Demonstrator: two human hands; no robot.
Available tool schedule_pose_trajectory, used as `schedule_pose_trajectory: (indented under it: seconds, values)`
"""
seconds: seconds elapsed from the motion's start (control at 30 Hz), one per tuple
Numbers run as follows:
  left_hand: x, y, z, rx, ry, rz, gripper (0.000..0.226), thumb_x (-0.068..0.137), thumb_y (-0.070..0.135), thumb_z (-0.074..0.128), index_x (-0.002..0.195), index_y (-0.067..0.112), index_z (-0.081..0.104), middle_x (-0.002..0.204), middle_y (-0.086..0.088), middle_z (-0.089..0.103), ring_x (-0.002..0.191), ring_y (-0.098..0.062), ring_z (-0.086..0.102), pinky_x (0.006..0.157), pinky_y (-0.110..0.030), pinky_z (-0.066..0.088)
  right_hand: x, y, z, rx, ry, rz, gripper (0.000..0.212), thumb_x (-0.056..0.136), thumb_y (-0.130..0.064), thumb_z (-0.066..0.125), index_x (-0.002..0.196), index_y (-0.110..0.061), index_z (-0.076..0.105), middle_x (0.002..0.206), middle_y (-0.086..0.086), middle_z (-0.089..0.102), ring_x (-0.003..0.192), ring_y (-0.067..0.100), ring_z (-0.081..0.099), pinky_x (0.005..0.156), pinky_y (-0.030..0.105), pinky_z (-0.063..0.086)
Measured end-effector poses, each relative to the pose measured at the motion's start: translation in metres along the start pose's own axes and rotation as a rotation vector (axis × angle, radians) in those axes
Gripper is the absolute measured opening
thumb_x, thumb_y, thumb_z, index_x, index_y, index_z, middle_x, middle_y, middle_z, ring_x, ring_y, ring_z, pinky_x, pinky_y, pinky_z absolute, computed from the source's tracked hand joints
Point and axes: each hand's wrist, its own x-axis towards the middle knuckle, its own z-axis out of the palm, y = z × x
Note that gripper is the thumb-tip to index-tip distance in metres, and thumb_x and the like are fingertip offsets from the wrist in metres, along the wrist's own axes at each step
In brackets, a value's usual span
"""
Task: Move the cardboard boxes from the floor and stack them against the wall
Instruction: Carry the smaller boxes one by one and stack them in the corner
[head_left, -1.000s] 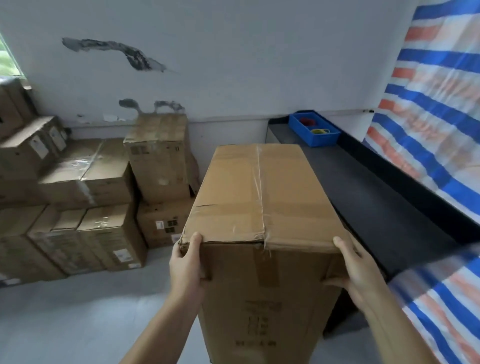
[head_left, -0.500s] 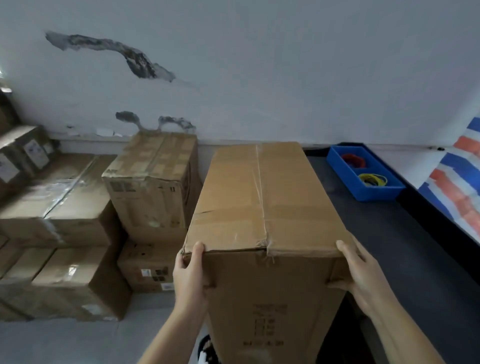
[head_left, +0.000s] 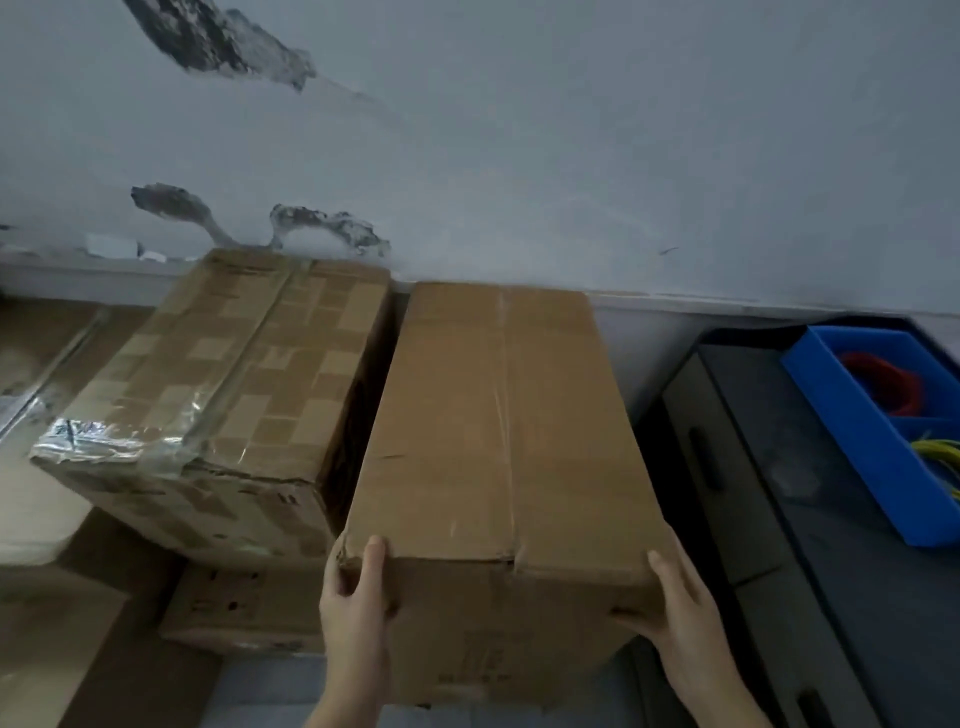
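A: Biggest first?
B: Pale wall (head_left: 571, 130), paint flaked off in dark patches upper left and just above the stack.

A: Next down?
B: Long cardboard box (head_left: 498, 415), taped along the top seam, far end at or very near the wall, near end toward the camera. Whether touching the wall: cannot tell. Bottom hidden, so resting or carried: cannot tell either.

A: Beside that?
B: Taped box (head_left: 228, 384) just to the left, shiny tape peeling at the near corner, sitting on a lower box (head_left: 244, 608). Narrow dark gap between taped box and long one. More cartons at the far left edge, blurred.

A: Right side?
B: Black desk (head_left: 769, 467), dark front panels with slot handles. On top, a blue tray (head_left: 852, 426) with a red coil in one compartment and yellow cable in the next.

A: Hands?
B: Left hand (head_left: 353, 603) on the near left corner of the long box, thumb up over the top edge, fingers wrapped round the side — grip closed on cardboard. Right hand (head_left: 675, 608) on the near right corner, thumb on the front face, fingers along the side; grip likewise clasping the box.
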Motion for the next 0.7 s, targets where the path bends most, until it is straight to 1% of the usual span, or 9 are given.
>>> schedule_pose_trajectory:
  seconds: [0.1,0.13,0.2,0.27,0.37,0.47,0.53,0.63,0.7]
  values:
    - [0.031,-0.032,0.003,0.034,0.099,-0.036,0.038,0.091,0.02,0.06,0.127,0.018,0.05,0.125,-0.009,0.05,0.104,-0.025,0.047,0.097,-0.048,0.045,0.031,0.027,0.01,0.059,0.125,0.038,0.044,0.097,-0.015,0.049,0.139,-0.027,0.045,0.132,0.004,0.051,0.099,0.027,0.055,0.092,0.05,0.046]
    - [0.039,-0.042,0.002,0.04,0.138,-0.041,0.037,0.09,0.017,0.061,0.126,0.016,0.051,0.127,-0.012,0.051,0.106,-0.025,0.048,0.1,-0.048,0.044,0.035,0.035,0.015,0.044,0.146,0.012,0.043,0.097,-0.01,0.048,0.139,-0.021,0.047,0.13,0.008,0.053,0.095,0.026,0.055,0.095,0.046,0.044]
    - [0.053,-0.058,0.002,0.045,0.202,-0.033,0.037,0.09,0.013,0.061,0.126,0.012,0.052,0.126,-0.013,0.052,0.112,-0.026,0.048,0.103,-0.049,0.041,0.039,0.051,0.02,-0.021,0.165,-0.054,0.041,0.096,-0.005,0.046,0.136,-0.014,0.049,0.133,0.012,0.054,0.099,0.025,0.053,0.098,0.037,0.039]
    - [0.064,-0.068,0.003,0.088,0.235,-0.018,0.038,0.09,0.018,0.061,0.127,0.015,0.05,0.124,-0.01,0.051,0.112,-0.025,0.047,0.104,-0.051,0.041,0.045,0.061,0.023,-0.014,0.175,-0.048,0.04,0.096,-0.007,0.048,0.135,-0.016,0.051,0.129,0.011,0.056,0.097,0.027,0.055,0.098,0.037,0.04]
    - [0.07,-0.08,0.003,0.125,0.221,0.0,0.039,0.093,0.025,0.057,0.13,0.022,0.045,0.121,-0.002,0.047,0.116,-0.025,0.046,0.104,-0.051,0.04,0.051,0.062,0.018,-0.017,0.163,0.006,0.041,0.097,-0.012,0.048,0.136,-0.025,0.049,0.122,0.007,0.056,0.096,0.028,0.056,0.099,0.044,0.043]
    - [0.064,-0.076,0.002,0.145,0.182,-0.021,0.047,0.093,0.031,0.055,0.137,0.024,0.037,0.137,-0.005,0.043,0.125,-0.029,0.044,0.104,-0.052,0.039,0.048,0.058,0.013,-0.097,0.087,0.012,0.043,0.098,-0.014,0.045,0.139,-0.028,0.043,0.123,0.005,0.053,0.087,0.012,0.056,0.097,0.047,0.045]
    - [0.059,-0.07,-0.001,0.156,0.149,-0.045,0.052,0.094,0.033,0.054,0.14,0.025,0.032,0.141,-0.006,0.04,0.125,-0.029,0.043,0.105,-0.051,0.039,0.044,0.057,0.01,-0.159,0.028,0.01,0.045,0.098,-0.016,0.046,0.141,-0.026,0.04,0.127,0.005,0.052,0.09,0.011,0.056,0.097,0.046,0.046]
    - [0.049,-0.065,-0.01,0.21,0.114,-0.079,0.056,0.094,0.036,0.052,0.143,0.024,0.028,0.143,-0.005,0.038,0.126,-0.029,0.041,0.105,-0.049,0.038,0.035,0.057,0.003,-0.246,-0.051,0.02,0.051,0.095,-0.028,0.05,0.144,-0.029,0.036,0.133,0.001,0.051,0.11,0.02,0.054,0.1,0.043,0.044]
    - [0.044,-0.064,-0.017,0.222,0.106,-0.097,0.057,0.095,0.036,0.051,0.145,0.023,0.026,0.146,-0.005,0.034,0.129,-0.029,0.038,0.106,-0.049,0.036,0.028,0.056,-0.001,-0.273,-0.085,0.015,0.057,0.09,-0.038,0.053,0.144,-0.032,0.036,0.137,0.0,0.05,0.12,0.021,0.051,0.104,0.044,0.043]
